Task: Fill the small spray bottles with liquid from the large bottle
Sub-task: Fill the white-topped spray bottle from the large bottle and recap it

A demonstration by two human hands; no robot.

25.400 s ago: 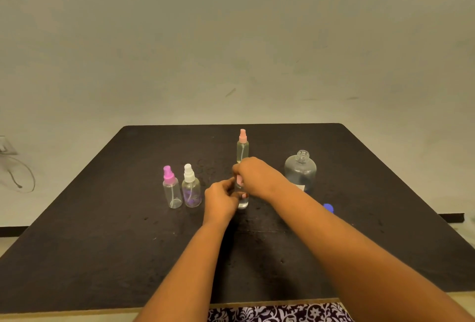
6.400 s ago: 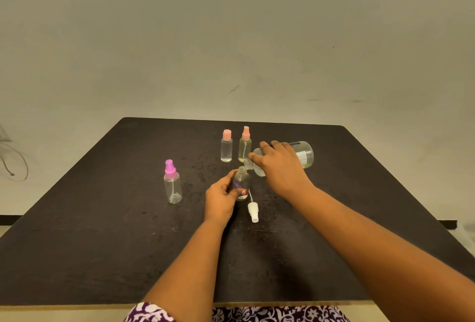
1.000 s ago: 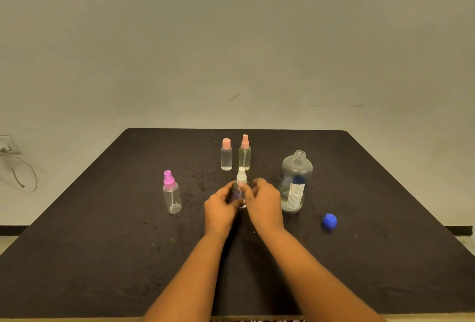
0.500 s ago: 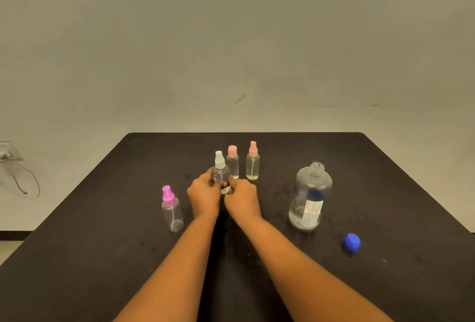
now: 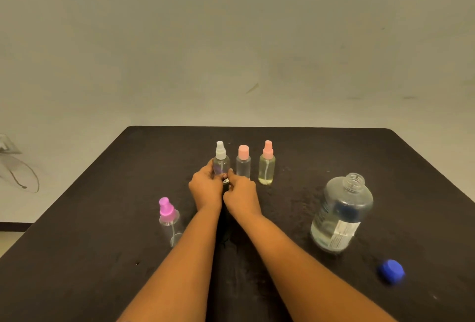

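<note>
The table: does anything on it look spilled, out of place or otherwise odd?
The large bottle stands open; a blue cap lies apart from it, near the front right. Faint speckles, perhaps spilled drops, mark the table beside it. The left hand and right hand hold the white-topped spray bottle; no bottle lies on its side.

A first spray bottle, a capped bottle and a second spray bottle stand left to right at the back of the surface. A third spray bottle stands nearer, to the left. The large bottle stands to the right, with its cap before it.
</note>
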